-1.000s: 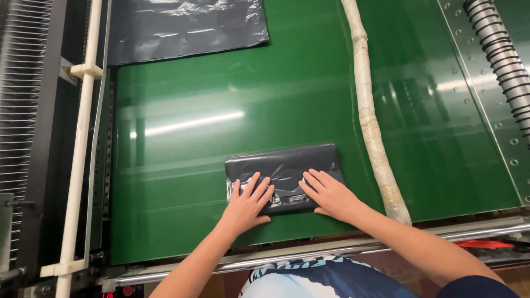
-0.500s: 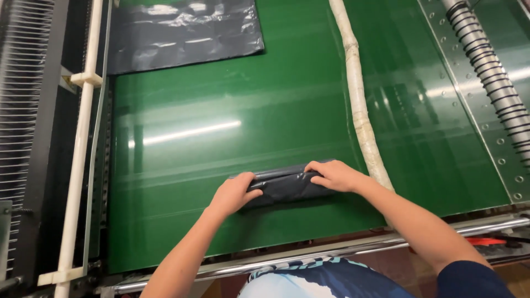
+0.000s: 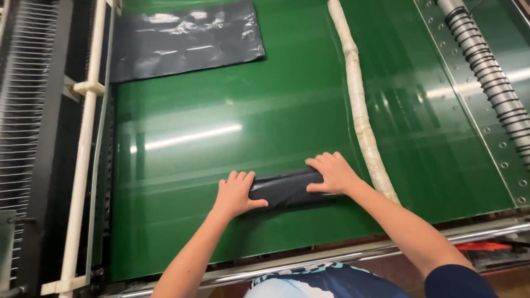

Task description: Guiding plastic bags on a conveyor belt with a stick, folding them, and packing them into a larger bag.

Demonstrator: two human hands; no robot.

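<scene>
A folded dark plastic bag (image 3: 286,187) is pressed on the green bench (image 3: 221,110) by the left hand (image 3: 234,194) and right hand (image 3: 333,173) at 6 o'clock.

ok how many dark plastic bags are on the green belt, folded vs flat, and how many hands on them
folded dark plastic bag: 1
flat dark plastic bag: 1
hands on the folded bag: 2, left hand and right hand
total: 2 bags, 2 hands
</scene>
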